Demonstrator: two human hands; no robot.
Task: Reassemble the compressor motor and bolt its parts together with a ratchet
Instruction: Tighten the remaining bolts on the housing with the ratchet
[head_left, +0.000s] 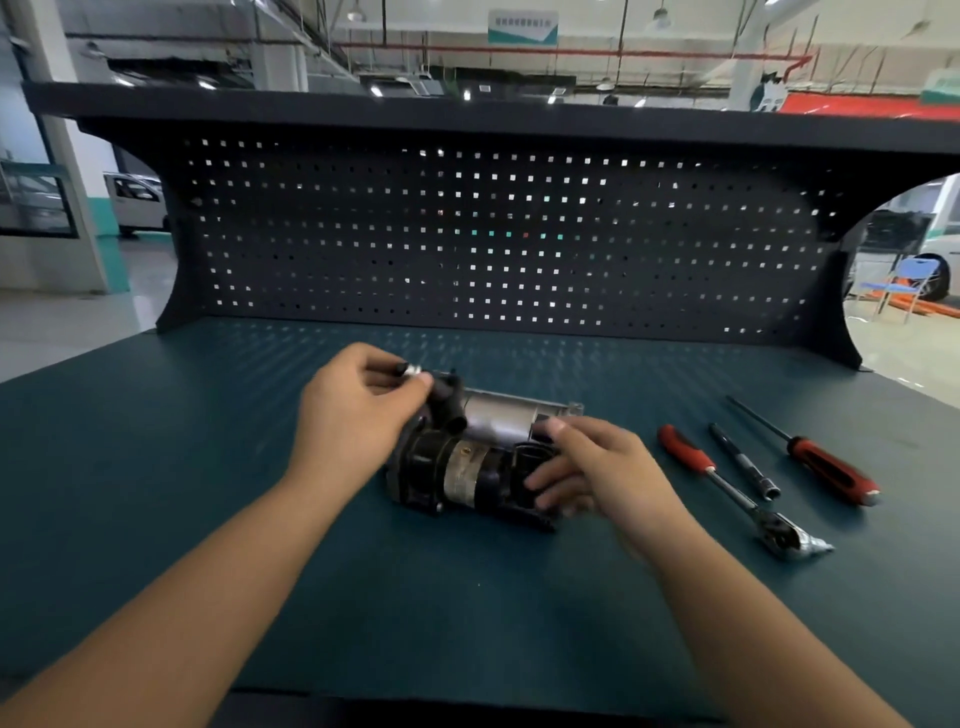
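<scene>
The compressor motor (467, 462) lies on its side in the middle of the teal bench top (156, 493): a black body with a grey band, and a silver cylinder behind it. My left hand (358, 410) curls round its left end and pinches a small black and silver fitting (410, 370) at the top. My right hand (597, 467), a little blurred, holds the motor's right end with thumb on top and fingers on the near side. The ratchet (737, 491), red-handled, lies to the right of that hand.
Right of the ratchet lie a dark extension bar (743, 462) and a red-and-black-handled screwdriver (815, 457). A dark pegboard (493, 234) with a shelf over it closes the back of the bench. The bench's front edge runs just below my forearms.
</scene>
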